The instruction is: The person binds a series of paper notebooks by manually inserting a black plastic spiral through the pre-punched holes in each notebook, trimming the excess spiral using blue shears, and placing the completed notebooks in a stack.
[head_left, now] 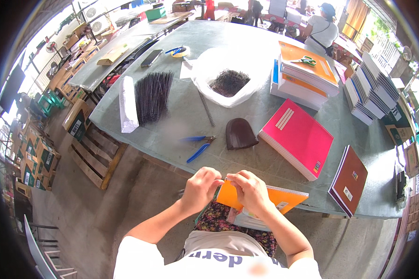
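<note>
A rectangular notebook with an orange cover and a pale label (282,204) is shown closed, its long bound edge turned toward the grey-green tabletop (274,160). It is held tilted over the lap, at the table's near edge. Its left end is gripped by the right hand (250,189); the left hand's (201,188) fingertips are placed just beside that corner.

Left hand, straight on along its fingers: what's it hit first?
Most likely the right hand, facing the left hand close by at the corner of the orange notebook. Depth there is hard to judge, so the notebook's edge could come first.
</note>
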Motion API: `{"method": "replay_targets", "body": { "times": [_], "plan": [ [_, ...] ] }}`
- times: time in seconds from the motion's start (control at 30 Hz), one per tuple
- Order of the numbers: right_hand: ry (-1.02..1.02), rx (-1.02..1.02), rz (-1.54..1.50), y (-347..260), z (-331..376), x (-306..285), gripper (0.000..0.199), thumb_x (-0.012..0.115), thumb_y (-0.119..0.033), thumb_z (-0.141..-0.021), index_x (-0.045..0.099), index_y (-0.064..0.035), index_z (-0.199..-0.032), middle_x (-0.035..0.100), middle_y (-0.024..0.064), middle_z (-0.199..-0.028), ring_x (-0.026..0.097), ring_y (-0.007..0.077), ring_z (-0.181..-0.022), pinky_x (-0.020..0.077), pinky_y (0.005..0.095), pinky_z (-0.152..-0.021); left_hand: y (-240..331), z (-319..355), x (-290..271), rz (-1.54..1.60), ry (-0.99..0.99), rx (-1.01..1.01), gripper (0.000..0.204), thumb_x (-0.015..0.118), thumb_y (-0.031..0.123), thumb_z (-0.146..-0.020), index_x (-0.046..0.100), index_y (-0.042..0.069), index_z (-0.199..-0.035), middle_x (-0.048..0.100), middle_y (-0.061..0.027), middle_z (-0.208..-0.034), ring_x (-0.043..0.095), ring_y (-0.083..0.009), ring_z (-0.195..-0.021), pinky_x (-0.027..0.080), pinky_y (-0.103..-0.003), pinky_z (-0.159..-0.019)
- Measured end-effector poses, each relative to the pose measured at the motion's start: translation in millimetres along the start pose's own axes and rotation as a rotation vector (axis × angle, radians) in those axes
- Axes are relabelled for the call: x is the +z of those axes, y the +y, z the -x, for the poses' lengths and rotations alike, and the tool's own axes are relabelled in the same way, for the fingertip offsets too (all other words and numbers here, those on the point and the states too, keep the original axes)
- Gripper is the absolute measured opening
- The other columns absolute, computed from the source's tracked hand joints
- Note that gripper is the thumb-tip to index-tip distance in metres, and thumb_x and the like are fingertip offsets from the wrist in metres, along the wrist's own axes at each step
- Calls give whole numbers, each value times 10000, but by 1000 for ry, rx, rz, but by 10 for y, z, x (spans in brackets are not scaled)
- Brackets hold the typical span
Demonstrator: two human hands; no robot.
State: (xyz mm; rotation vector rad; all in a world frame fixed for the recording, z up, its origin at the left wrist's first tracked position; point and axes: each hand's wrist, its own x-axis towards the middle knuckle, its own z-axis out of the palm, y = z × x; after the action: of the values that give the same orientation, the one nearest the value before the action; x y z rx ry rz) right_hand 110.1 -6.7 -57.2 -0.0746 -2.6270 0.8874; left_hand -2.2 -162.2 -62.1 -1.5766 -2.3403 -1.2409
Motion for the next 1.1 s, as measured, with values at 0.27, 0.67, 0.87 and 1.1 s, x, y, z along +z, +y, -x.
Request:
{"method": "replay_targets", "body": {
  "times": [0.27,0.67,0.87,1.1],
  "plan": [
    [-143,1,72,-31,9,-2,220,565,-89,-823,576,-82,-1043,633,104,-890,623,267,-817,492,371,-671,-5,-32,-5,422,-319,-491,268,604,99,-869,595,29,-1127,637,-41,-741,552,-84,-617,473,-247,-558],
    [-142,75,150,-28,-67,38,238,602,-174,-839,557,-89,-1057,638,108,-921,623,283,-842,488,392,-713,-155,-190,-167,255,-240,-48,284,572,327,-900,637,57,-960,618,-62,-686,549,-125,-549,467,-263,-554],
    [71,159,-15,-8,-71,103,164,589,-245,-864,568,-89,-909,633,54,-808,623,239,-780,480,363,-677,-216,-397,-217,249,-462,-245,283,708,270,-799,546,53,-882,511,-71,-831,506,-168,-651,453,-314,-607],
    [85,152,4,-56,-38,92,118,588,-211,-866,565,-96,-884,641,59,-792,636,234,-790,475,360,-680,-951,-1345,774,-244,-99,-328,496,720,381,-776,488,8,-1006,570,-157,-855,559,-304,-747,456,-389,-698]
  ]
}}
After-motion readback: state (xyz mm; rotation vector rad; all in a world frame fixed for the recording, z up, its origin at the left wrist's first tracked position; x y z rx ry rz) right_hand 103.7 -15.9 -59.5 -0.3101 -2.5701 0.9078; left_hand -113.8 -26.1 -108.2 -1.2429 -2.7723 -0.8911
